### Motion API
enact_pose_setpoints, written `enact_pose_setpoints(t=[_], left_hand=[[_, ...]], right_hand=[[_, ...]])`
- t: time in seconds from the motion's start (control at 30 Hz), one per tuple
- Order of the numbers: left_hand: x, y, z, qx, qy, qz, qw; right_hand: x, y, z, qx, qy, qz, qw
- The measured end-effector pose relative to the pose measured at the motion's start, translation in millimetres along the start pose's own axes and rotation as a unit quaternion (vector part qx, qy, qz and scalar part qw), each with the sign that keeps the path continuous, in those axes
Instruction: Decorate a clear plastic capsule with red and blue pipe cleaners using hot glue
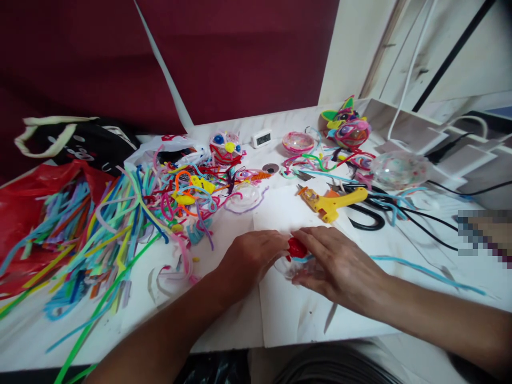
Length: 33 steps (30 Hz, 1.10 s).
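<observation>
Between my hands, above a white paper sheet (280, 314), is a clear plastic ball or half-shell (286, 268) with a red piece (296, 248) on top. My left hand (254, 258) presses its curled fingers against the red piece from the left. Around the right side of the shell, my right hand (340, 261) is wrapped, with its thumb low and its fingers over the top. A light blue pipe cleaner (428, 272) stretches out to the right from behind my right wrist, and a blue strand shows on the shell. My fingers hide much of the shell.
Ahead lie a yellow hot glue gun (336, 202) and black-handled scissors (366, 216). Pipe cleaners (128, 224) are heaped at left beside a red bag (20, 234). Decorated balls (226, 148), a clear bowl (400, 170) and a small digital clock (262, 139) stand behind.
</observation>
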<state>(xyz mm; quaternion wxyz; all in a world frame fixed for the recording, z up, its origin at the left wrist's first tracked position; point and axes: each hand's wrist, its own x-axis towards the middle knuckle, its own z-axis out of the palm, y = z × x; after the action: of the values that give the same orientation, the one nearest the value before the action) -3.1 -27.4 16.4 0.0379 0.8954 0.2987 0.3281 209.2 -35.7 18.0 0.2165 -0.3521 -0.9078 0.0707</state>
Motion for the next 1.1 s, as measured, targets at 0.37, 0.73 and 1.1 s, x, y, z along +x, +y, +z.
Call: enact_pose_setpoints(t=[0.37,0.73,1.1], left_hand=[[5.1,-10.3,-4.2,-0.049,-0.039,0.013,0.998],[8.1,-1.5,-6.3,-0.016,-0.054,0.052,0.997],[2.9,0.8,3.1,-0.033,-0.019,0.046,0.998]], right_hand=[[4.7,10.9,-1.6,0.084,-0.030,-0.006,0.996],[12.4,25.6,-15.9,0.111,-0.071,-0.059,0.990],[9.0,24.6,-23.3,0.125,-0.050,-0.038,0.990]])
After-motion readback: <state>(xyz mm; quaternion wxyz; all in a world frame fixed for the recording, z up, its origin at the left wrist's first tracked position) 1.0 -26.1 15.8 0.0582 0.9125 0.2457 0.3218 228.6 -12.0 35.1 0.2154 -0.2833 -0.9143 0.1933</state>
